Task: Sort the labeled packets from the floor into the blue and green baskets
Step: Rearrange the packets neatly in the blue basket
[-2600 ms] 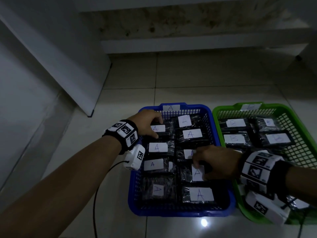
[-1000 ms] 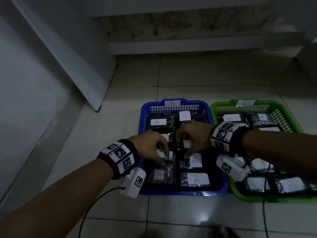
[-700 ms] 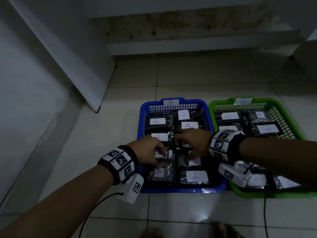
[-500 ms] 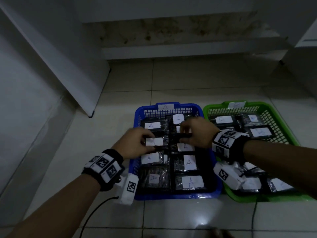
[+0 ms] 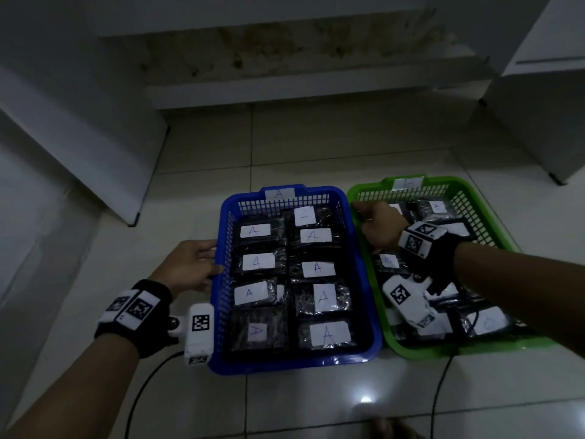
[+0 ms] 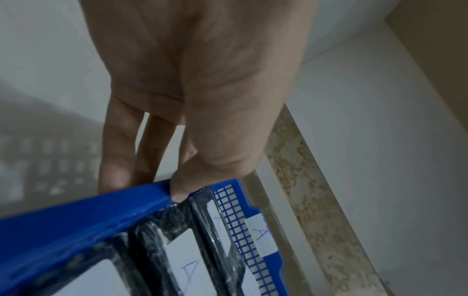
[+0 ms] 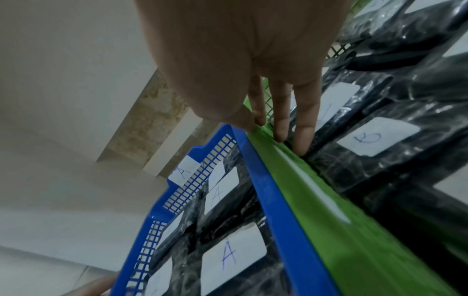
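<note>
The blue basket [image 5: 294, 364] sits on the tiled floor, filled with black packets bearing white "A" labels [image 5: 318, 269]. Touching its right side is the green basket [image 5: 474, 348], which holds similar packets labelled "B" [image 5: 438, 207]. My left hand [image 5: 212, 258] holds the blue basket's left rim [image 6: 76, 216]. Its thumb [image 6: 177, 192] lies over the rim and its fingers are outside. My right hand [image 5: 364, 213] grips the green basket's left rim [image 7: 291, 176] near the far corner, thumb on the outer side and fingers [image 7: 302, 140] inside beside a "B" packet [image 7: 375, 138].
A slanted white panel [image 5: 95, 137] stands at the left, a stained step [image 5: 285, 58] at the back, and a white cabinet [image 5: 544, 115] at the right. Cables [image 5: 438, 391] trail from both wrists over the floor in front of the baskets.
Both hands have left the packets inside the blue basket. The left went out to the blue basket's left rim. The right crossed over to the green basket's left rim.
</note>
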